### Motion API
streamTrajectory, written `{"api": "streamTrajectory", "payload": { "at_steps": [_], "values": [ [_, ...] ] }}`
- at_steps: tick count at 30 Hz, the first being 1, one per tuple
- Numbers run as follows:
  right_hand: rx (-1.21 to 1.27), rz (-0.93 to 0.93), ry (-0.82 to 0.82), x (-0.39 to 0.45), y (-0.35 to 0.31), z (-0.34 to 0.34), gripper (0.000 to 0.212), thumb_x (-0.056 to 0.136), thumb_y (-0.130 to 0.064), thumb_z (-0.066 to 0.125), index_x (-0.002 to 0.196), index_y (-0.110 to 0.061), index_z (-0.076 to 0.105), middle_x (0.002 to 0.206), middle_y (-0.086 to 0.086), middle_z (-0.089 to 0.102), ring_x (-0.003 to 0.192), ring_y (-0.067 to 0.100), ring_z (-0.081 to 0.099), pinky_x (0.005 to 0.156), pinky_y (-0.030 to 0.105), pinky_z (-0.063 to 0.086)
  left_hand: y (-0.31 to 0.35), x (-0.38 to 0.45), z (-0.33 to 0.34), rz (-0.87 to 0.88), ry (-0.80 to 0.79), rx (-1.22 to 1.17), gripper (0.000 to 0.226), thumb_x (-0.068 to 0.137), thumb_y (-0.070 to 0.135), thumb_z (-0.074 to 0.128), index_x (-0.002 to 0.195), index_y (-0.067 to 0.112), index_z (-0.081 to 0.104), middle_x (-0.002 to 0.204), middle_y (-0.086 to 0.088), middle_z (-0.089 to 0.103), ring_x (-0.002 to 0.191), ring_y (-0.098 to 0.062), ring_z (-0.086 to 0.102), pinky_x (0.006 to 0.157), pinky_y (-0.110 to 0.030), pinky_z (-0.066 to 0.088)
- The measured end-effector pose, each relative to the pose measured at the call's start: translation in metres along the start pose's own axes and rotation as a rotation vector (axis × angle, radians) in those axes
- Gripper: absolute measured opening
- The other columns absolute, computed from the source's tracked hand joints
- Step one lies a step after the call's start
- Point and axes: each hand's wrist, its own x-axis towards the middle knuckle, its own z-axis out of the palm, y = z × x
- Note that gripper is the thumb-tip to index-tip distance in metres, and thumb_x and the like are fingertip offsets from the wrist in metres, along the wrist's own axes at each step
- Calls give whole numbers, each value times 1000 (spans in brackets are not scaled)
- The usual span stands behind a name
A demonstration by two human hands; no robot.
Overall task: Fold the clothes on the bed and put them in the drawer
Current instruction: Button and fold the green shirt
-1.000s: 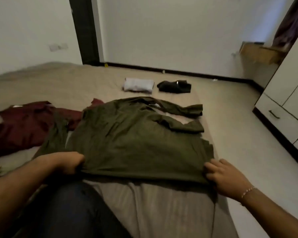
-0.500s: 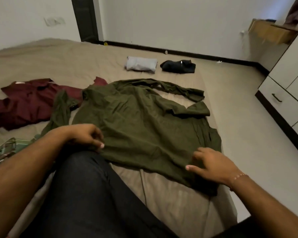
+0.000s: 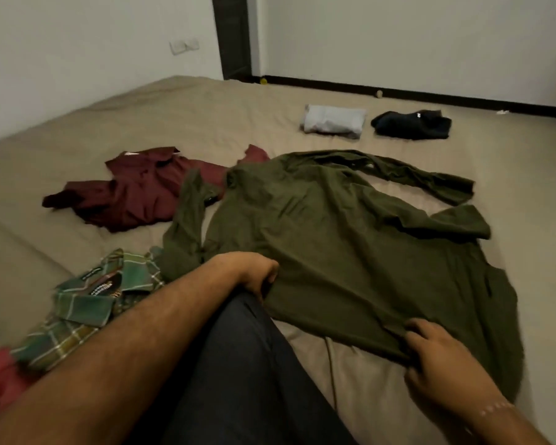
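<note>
My left hand (image 3: pixel 256 277) holds the near edge of the green shirt (image 3: pixel 344 248), with my fingers curled into the cloth by my knee. My right hand (image 3: pixel 443 364) pinches the same edge further to the right, and the cloth bunches up under my fingers. The green shirt lies spread out on the bed (image 3: pixel 180 123), reaching away from both hands, with its sleeves out to the sides. Past my left hand lies a dark red shirt (image 3: pixel 142 194), touching the green shirt's left sleeve. Just left of my left arm sits a green checked shirt (image 3: pixel 87 309). Far beyond my hands, near the end of the bed, a folded gray cloth (image 3: pixel 334 122) lies next to a folded dark cloth (image 3: pixel 411 124).
</note>
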Motion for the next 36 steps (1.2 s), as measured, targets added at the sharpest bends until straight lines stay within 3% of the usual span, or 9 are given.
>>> {"api": "streamTrajectory", "payload": {
  "at_steps": [7,11,14,17,20,26,29,32,36],
  "values": [
    [-12,138,-164,-7,26,-13,57,90,-41,52,143,-38,32,168,-9,-1,157,13,11,123,48,26,-96,-42,39,71,258,163,71,91,51,63,152,46,27,147,4,30,136,-20,29,110,-43,37],
    [46,86,-215,-10,41,-10,77,96,-14,46,160,-35,8,168,-18,-15,158,9,-8,125,49,15,-107,-58,44,90,474,-13,50,85,23,65,134,32,66,149,2,57,139,-20,52,112,-30,38],
    [169,62,-203,-5,55,-25,72,93,0,50,151,-39,34,153,-27,17,157,9,15,124,33,19,-106,-63,15,56,431,-342,40,78,11,55,101,38,74,109,9,77,105,-12,71,100,-35,53],
    [300,121,-87,1,71,-58,67,85,10,57,116,-49,67,123,-33,63,125,1,61,100,7,39,-101,-65,-32,125,312,-469,21,89,7,72,90,26,78,89,6,78,87,-12,74,84,-31,56],
    [511,134,-37,9,102,-83,56,87,11,63,94,-42,76,94,-13,76,90,9,73,79,25,58,-102,-59,-84,119,166,-446,14,84,19,86,95,22,78,93,-2,77,89,-18,73,82,-32,58],
    [852,314,-99,65,157,-105,42,98,9,55,96,-25,79,96,13,76,89,34,75,73,47,62,-98,-18,-174,-73,45,-234,30,84,4,76,102,28,76,105,2,76,96,-17,72,89,-37,58],
    [822,452,-39,94,170,-113,26,100,-2,61,88,-19,78,81,12,74,74,30,72,57,37,58,-87,16,-202,-143,230,21,26,86,15,75,110,25,76,111,1,74,100,-20,68,94,-39,53],
    [692,623,48,122,163,-113,6,96,-8,69,93,-12,73,91,16,75,83,33,70,74,45,59,-71,56,-200,-269,489,324,28,91,35,63,119,31,68,121,-3,67,115,-27,61,105,-49,41],
    [142,580,295,126,128,-92,54,87,-27,76,136,-21,54,132,12,63,112,33,62,95,51,56,-42,81,-155,-285,791,321,74,90,44,66,154,24,35,164,-15,22,154,-35,15,123,-62,14]
  ]
}}
